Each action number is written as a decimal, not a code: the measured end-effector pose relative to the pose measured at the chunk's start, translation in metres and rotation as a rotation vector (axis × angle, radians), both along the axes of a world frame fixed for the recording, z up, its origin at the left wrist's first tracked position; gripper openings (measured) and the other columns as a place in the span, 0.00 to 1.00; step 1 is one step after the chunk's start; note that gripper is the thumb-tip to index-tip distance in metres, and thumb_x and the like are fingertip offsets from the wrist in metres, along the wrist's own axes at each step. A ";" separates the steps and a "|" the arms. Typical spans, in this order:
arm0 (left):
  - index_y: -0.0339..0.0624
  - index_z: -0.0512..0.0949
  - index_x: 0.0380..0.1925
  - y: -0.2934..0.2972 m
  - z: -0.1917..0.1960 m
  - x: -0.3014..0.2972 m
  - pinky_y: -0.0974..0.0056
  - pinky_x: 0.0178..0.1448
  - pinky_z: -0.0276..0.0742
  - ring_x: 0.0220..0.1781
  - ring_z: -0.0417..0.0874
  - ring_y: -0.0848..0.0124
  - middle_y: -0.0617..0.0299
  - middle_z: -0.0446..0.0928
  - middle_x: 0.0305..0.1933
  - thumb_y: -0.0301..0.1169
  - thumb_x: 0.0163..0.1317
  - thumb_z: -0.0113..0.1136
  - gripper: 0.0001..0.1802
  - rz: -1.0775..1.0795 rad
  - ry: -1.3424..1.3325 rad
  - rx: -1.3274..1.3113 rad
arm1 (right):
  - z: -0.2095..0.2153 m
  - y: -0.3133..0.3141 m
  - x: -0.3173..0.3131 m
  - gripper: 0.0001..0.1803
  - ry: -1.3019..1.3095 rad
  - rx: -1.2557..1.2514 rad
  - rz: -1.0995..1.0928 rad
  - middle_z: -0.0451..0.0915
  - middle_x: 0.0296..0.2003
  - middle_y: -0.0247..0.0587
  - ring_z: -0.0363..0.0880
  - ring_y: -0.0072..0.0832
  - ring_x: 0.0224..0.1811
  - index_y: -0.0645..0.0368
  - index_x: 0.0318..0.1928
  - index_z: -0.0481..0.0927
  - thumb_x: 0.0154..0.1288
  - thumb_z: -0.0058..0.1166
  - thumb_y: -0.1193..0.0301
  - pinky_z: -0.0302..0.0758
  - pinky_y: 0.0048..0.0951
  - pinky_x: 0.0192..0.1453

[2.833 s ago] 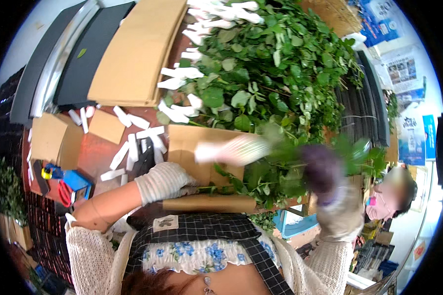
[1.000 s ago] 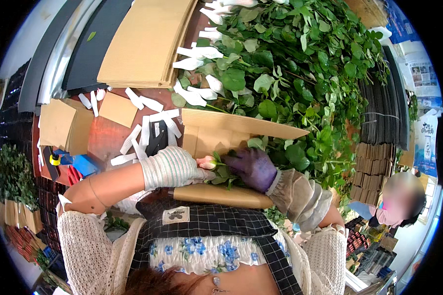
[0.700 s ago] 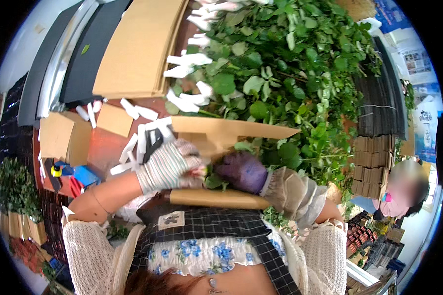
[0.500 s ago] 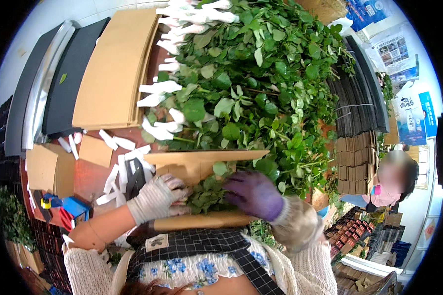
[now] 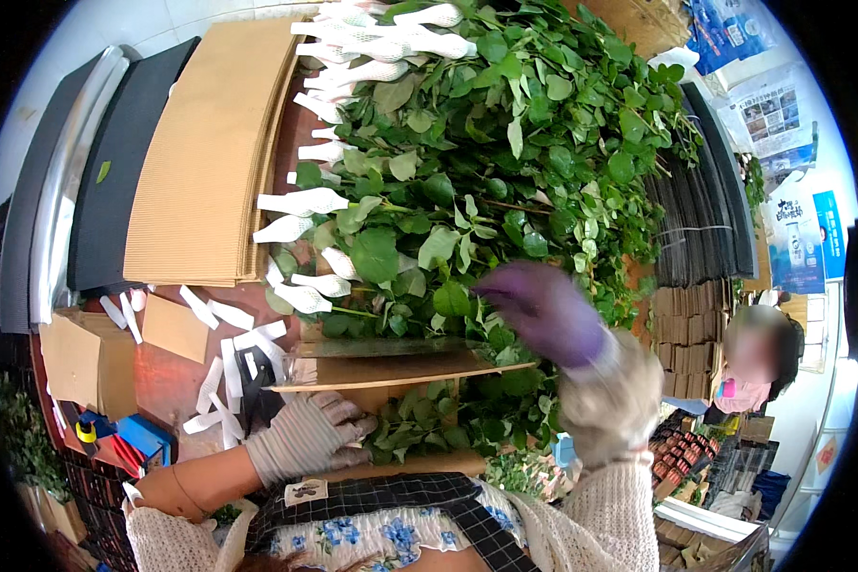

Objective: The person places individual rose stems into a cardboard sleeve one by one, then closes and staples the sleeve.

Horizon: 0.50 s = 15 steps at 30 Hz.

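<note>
In front of my body, a bunch of leafy stems [image 5: 418, 419] lies in a folded cardboard wrap [image 5: 429, 370], whose far side stands up. My left hand [image 5: 319, 431], in a whitish glove, is at the left end of the wrap with its fingers bent over the bunch. My right hand [image 5: 543, 313], in a purple glove, is raised beyond the wrap, above the leaf pile. Motion smears its fingers, so I cannot tell what they hold. Beyond lies a large pile of leafy cut stems [image 5: 505, 153], their heads in white mesh sleeves [image 5: 303, 202] at the left.
Stacked cardboard sheets [image 5: 205, 143] and black sheets [image 5: 124, 181] lie at the far left. Loose white sleeves [image 5: 224, 372], a cardboard box [image 5: 91, 362] and a blue box [image 5: 145, 440] are nearer. Bundled dark sheets [image 5: 691, 210] stand at right; another person [image 5: 748, 391] is beyond.
My right hand has left the bunch and moved up and away over the leaf pile. The wrap's far side now sits nearer and more tilted. My left hand stays at the bunch.
</note>
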<state>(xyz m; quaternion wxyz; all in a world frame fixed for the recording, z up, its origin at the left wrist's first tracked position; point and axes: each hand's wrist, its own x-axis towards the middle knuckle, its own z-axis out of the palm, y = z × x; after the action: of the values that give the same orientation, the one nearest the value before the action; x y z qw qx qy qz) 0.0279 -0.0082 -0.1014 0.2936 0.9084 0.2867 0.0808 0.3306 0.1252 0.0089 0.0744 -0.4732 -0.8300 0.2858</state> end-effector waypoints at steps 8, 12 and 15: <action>0.53 0.72 0.56 0.001 -0.004 0.002 0.54 0.55 0.74 0.55 0.75 0.59 0.58 0.74 0.53 0.51 0.56 0.60 0.29 -0.054 0.048 -0.062 | -0.091 0.122 -0.006 0.23 -0.448 0.186 -0.192 0.75 0.54 0.56 0.76 0.53 0.52 0.56 0.59 0.71 0.62 0.50 0.69 0.75 0.44 0.54; 0.48 0.73 0.56 -0.001 -0.005 0.000 0.52 0.57 0.75 0.58 0.76 0.57 0.55 0.71 0.59 0.47 0.57 0.58 0.27 0.040 -0.050 -0.182 | -0.048 0.081 -0.051 0.18 -0.354 0.317 -0.042 0.78 0.48 0.51 0.79 0.48 0.44 0.57 0.50 0.78 0.59 0.56 0.68 0.77 0.43 0.48; 0.50 0.73 0.56 -0.004 -0.013 0.002 0.52 0.58 0.75 0.59 0.75 0.56 0.57 0.71 0.60 0.47 0.56 0.59 0.28 0.129 -0.202 -0.245 | -0.041 0.055 -0.087 0.12 -0.055 0.039 0.403 0.79 0.38 0.46 0.79 0.43 0.37 0.58 0.41 0.81 0.56 0.59 0.68 0.76 0.41 0.41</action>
<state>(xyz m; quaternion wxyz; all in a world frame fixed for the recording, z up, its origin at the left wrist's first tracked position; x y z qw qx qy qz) 0.0300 -0.0118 -0.1147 0.4236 0.8329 0.3209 0.1548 0.2439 0.1800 -0.0317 0.0021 -0.3037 -0.9150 0.2657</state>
